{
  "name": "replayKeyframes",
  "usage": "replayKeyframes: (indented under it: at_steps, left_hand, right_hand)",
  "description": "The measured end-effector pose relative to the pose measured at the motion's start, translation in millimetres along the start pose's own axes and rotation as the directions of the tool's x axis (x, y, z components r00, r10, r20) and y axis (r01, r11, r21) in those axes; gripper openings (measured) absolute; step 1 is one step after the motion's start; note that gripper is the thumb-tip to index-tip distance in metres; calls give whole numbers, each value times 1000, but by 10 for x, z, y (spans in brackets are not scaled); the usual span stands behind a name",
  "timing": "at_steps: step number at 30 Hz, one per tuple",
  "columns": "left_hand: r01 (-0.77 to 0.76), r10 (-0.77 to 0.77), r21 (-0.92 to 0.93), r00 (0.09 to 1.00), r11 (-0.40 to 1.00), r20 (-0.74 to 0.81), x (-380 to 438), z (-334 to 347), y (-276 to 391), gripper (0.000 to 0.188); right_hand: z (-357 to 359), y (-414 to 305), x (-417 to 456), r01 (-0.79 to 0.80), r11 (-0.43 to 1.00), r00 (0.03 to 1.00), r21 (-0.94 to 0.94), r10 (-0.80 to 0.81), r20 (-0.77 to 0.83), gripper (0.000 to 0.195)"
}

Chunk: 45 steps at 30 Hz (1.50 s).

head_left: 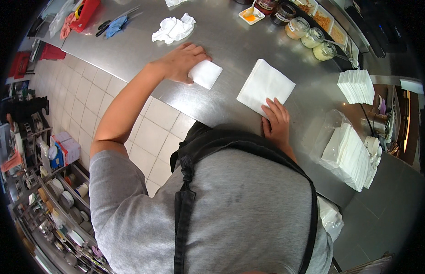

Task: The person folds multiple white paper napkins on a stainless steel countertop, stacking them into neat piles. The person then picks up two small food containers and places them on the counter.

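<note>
My left hand lies over the left edge of a small folded white paper napkin on the steel table, its thumb and fingers spread around that edge. To the right, a larger square of white paper napkins, which looks layered, lies flat and turned cornerwise. The fingertips of my right hand rest on its lower edge, close to my body; the thumb is lower, beside the napkins. A crumpled white cloth or paper lies beyond my left hand.
Jars and a small square dish of orange sauce stand at the back right. On the right are a neat napkin stack and a plastic-wrapped napkin pack. Scissors, a blue cloth and a red container lie back left.
</note>
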<state>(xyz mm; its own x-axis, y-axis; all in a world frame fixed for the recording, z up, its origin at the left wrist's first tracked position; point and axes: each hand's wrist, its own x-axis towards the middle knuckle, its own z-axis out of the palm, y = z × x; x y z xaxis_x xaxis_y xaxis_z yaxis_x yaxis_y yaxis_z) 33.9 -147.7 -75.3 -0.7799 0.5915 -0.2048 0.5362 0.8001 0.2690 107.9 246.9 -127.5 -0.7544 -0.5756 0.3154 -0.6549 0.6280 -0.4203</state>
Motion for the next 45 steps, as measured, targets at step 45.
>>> replayKeyframes:
  at_steps: [45]
  left_hand:
    - [-142,-36,-712,973,687,-228,793,343,1169,22]
  right_hand:
    - [-408,232,351,-368,864,929,343,332,160,8]
